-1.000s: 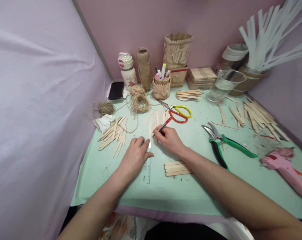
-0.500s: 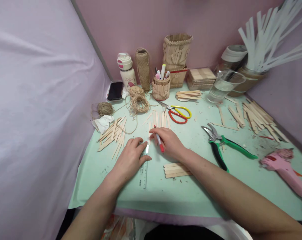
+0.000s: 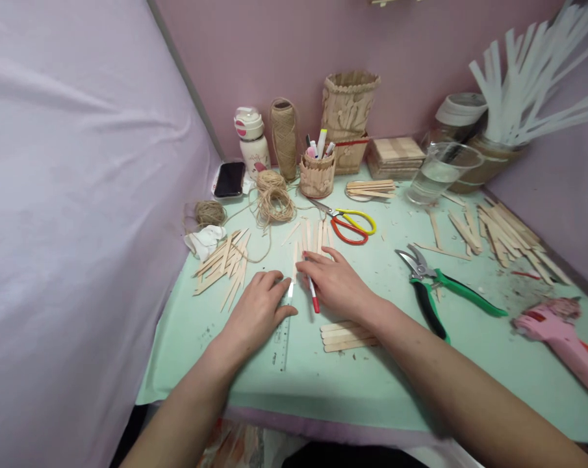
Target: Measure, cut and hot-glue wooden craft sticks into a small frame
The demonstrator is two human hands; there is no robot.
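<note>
Well, one thin wooden stick (image 3: 295, 257) lies near the middle of the bench (image 3: 186, 370), its long side running away from the person, with its far end pointing at the back wall (image 3: 216, 58). Its near end is by the clear ruler (image 3: 281, 354), which runs almost the same way and leans a tiny bit right. The left hand (image 3: 257, 305) is on the left of the stick, fingers bent and thumb out to the side, resting over the ruler and not gripping. The right hand (image 3: 337, 279) is on the other side, fingertips close to the stick; whether they touch it is hard to tell. It holds a red and white pen (image 3: 312, 291), whose red cap end points back at the person. A strip of green bench lies between the ruler and the front edge. Just past the right hand are more sticks (image 3: 318, 231), then scissors (image 3: 345, 224). Flat sticks (image 3: 345, 337) lie beside the right forearm, and green-handled cutters (image 3: 430, 286) sit farther right.
</note>
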